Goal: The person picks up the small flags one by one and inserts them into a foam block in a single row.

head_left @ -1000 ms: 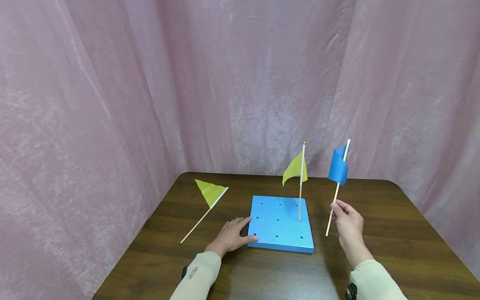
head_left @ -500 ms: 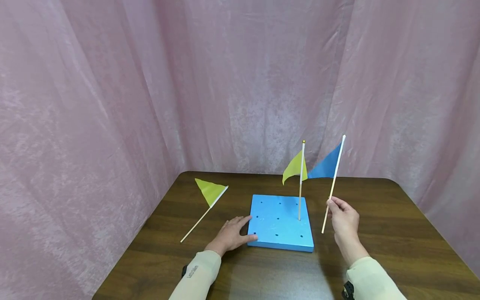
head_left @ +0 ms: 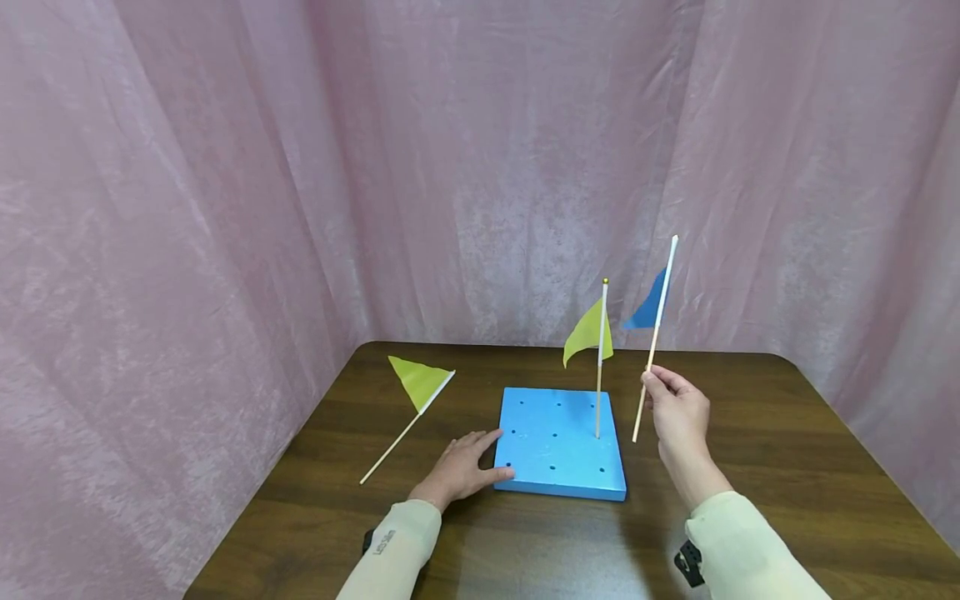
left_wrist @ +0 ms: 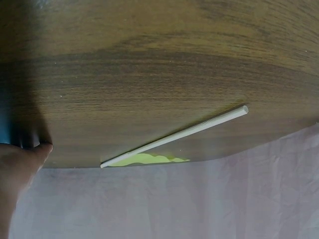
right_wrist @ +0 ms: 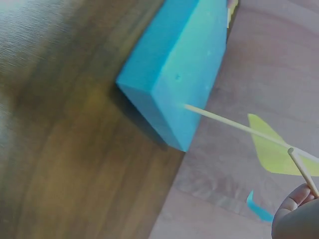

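Sleeve lettering [head_left: 384,542] “Slim” near left hand [head_left: 460,469]

right hand [head_left: 681,417] sits higher and further left in head view than 1 s ago, closer to the blue board [head_left: 534,454]. the blue flag [head_left: 650,308] it pinches shifts with it, stick bottom nearer the board's right edge. cloth: curled 1 s ago, spread wide at 0.5 s, now a narrower triangle, visibly apart from the standing yellow flag [head_left: 587,335]
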`<state>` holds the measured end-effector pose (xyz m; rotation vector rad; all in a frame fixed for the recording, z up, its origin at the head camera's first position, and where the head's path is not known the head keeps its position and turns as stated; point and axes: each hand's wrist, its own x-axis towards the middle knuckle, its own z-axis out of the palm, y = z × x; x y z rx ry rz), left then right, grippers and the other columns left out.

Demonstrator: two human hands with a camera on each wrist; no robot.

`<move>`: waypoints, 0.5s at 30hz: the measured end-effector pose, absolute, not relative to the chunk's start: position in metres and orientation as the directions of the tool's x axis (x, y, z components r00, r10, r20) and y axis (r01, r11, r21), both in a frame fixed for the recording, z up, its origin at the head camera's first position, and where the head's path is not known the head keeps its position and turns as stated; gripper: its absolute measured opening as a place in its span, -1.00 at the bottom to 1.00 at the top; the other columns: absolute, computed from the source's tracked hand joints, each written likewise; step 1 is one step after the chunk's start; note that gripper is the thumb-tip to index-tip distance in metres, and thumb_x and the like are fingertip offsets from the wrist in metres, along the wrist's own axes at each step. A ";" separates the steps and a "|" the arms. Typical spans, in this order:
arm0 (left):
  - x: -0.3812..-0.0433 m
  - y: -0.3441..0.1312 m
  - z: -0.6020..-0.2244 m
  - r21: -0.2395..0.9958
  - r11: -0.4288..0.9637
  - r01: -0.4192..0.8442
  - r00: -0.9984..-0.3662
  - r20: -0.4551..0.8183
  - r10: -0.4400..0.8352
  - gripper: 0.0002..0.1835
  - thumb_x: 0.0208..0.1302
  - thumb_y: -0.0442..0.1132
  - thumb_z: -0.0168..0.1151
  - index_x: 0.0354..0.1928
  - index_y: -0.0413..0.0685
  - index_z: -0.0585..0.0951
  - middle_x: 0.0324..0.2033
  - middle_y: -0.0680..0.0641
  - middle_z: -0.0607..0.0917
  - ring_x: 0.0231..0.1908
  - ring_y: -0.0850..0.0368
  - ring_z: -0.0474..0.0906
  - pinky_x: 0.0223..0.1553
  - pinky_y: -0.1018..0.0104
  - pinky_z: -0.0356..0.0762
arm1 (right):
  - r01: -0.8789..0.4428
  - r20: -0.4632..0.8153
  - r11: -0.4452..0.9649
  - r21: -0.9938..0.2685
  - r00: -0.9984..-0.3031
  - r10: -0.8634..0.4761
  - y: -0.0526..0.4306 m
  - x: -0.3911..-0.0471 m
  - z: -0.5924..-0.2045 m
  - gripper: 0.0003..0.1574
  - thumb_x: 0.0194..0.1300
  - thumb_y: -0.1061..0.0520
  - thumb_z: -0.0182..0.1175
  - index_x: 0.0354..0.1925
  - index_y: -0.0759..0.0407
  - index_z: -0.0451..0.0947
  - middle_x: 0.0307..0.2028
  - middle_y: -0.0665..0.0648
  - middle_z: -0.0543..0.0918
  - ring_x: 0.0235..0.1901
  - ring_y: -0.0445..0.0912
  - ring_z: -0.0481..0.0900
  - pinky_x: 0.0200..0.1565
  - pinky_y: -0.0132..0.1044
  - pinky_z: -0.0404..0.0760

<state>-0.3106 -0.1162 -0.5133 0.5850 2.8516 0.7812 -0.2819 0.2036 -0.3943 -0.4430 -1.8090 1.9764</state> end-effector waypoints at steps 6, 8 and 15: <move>-0.310 -0.116 -0.514 0.509 0.793 0.334 -0.917 -0.019 0.398 -0.08 0.21 0.44 0.16 0.52 0.19 0.24 0.44 -0.18 0.27 0.46 -0.17 0.09 0.44 -0.16 -0.06 | -0.118 0.082 -0.045 -0.992 -0.874 0.479 0.199 -0.288 -0.379 -0.66 0.41 0.19 0.23 0.06 0.38 0.59 -0.48 -0.14 0.59 -0.43 -0.27 0.50 -0.32 -0.46 0.58; -0.311 -0.116 -0.514 0.509 0.794 0.332 -0.918 -0.020 0.397 -0.08 0.21 0.44 0.16 0.52 0.19 0.24 0.45 -0.18 0.27 0.46 -0.17 0.09 0.44 -0.16 -0.06 | -0.124 0.088 -0.047 -0.991 -0.880 0.467 0.196 -0.290 -0.374 -0.66 0.40 0.20 0.23 0.06 0.40 0.58 -0.47 -0.11 0.59 -0.43 -0.27 0.50 -0.34 -0.48 0.58; -0.311 -0.116 -0.514 0.512 0.792 0.334 -0.917 -0.019 0.399 -0.08 0.21 0.44 0.15 0.52 0.19 0.23 0.45 -0.18 0.26 0.46 -0.16 0.08 0.44 -0.16 -0.08 | -0.135 0.125 0.009 -0.991 -0.890 0.438 0.186 -0.295 -0.358 -0.61 0.41 0.18 0.22 0.10 0.39 0.58 -0.46 -0.17 0.58 -0.43 -0.28 0.49 -0.36 -0.51 0.54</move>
